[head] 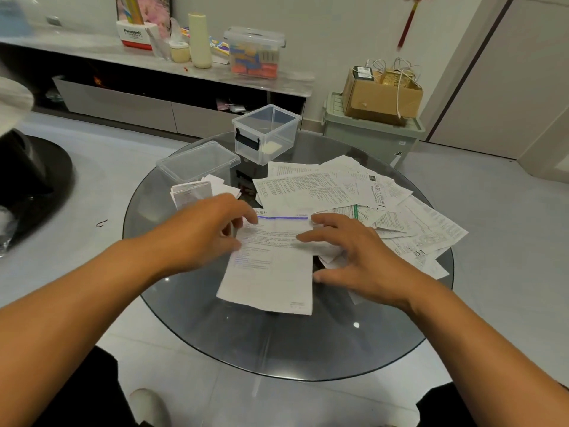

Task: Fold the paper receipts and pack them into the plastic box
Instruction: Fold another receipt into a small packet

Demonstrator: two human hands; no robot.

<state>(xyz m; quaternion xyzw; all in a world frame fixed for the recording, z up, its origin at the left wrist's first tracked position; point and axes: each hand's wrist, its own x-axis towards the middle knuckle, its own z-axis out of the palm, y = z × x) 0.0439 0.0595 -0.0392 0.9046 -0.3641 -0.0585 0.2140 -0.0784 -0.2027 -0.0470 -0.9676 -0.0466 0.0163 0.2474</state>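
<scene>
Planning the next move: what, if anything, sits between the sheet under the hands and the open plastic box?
Nothing blocks the way. The sheet lies under both hands; the plastic box stands open beyond it. The loose receipts lie flat, and the lid sits off to the left.

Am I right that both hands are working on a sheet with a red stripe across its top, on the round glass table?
Not quite: the stripe on the sheet is blue-purple, not red, as the head view shows. The rest holds: the left hand and right hand are both on it, on the round glass table.
</scene>
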